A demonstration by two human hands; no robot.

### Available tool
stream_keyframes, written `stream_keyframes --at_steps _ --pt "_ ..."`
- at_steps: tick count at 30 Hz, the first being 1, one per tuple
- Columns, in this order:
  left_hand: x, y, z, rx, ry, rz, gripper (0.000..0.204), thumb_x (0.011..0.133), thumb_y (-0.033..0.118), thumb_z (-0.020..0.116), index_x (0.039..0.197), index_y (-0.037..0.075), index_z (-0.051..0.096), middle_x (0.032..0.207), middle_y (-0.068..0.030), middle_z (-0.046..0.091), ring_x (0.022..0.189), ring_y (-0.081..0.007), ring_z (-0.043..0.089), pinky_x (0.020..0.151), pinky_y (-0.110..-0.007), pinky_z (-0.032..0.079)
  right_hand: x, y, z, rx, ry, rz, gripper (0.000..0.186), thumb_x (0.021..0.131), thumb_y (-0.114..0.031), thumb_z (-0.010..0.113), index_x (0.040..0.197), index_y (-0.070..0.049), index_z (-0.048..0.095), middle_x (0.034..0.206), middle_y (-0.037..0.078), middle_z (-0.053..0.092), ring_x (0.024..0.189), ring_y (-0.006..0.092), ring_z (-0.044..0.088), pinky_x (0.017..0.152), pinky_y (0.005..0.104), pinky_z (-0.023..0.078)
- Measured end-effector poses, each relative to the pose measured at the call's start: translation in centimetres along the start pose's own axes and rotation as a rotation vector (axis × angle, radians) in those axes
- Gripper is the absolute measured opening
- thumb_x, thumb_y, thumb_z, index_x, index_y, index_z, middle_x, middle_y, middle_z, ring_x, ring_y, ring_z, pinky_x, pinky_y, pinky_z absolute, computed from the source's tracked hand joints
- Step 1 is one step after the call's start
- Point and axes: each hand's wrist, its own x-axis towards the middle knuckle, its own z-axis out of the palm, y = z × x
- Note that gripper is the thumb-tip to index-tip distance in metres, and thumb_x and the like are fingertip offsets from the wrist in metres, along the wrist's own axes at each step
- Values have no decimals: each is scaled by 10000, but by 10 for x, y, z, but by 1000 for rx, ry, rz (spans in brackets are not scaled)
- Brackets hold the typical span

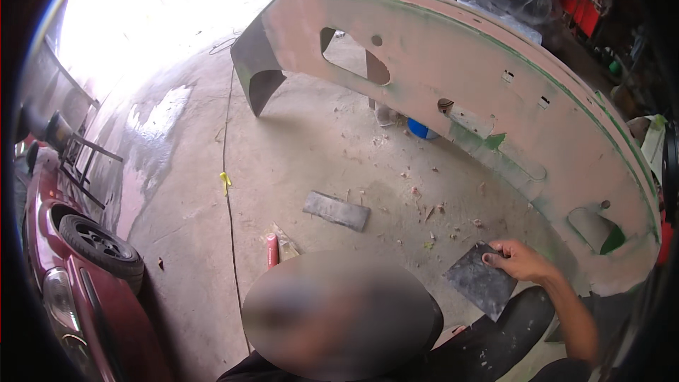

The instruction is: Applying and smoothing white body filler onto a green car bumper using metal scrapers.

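Note:
My right hand [522,260] grips a dark grey sheet of sandpaper [481,284] by its upper right corner, thumb on top. The sheet hangs over my dark, paint-specked trouser leg [488,346]. Beyond it a long car bumper [424,56], coated in dull pink with green patches and edges, curves from the upper left to the right. My right hand is near its lower right part, not touching it. A blurred patch covers the lower middle; a skin-toned smear shows inside, but my left hand's fingers cannot be made out.
A grey rectangular slab [337,210] lies on the dusty concrete floor among scattered crumbs. Nearby are a red tube [272,250], a dark cable [228,141] and a yellow item [225,183]. A maroon car part [92,304] and a wheel [101,244] stand at left; a blue container [422,129] sits behind the bumper.

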Motion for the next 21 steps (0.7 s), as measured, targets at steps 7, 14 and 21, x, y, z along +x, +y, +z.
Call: stream_keyframes --at_steps 7,14,21 --pt "29 -3 17 12 -178 -113 689 878 445 600 1412 70 379 1238 -160 561 1108 -346 573 896 -479 495 48 48 3 -301 175 -70 339 958 -345 557 952 -10 609 737 57 540 703 125 455 659 311 407" --pt "83 9 31 -286 65 146 715 879 423 595 1447 77 332 1263 -182 536 1143 -376 555 923 -507 482 72 91 1 -244 265 -219 264 946 -255 579 1048 -12 588 822 115 598 756 188 504 711 358 435" --pt "126 35 27 -65 211 109 525 998 322 446 1428 33 364 1338 -196 528 1145 -357 580 954 -451 485 68 122 0 104 248 -168 431 914 -137 581 1308 8 482 1280 168 549 1161 244 536 969 331 417"
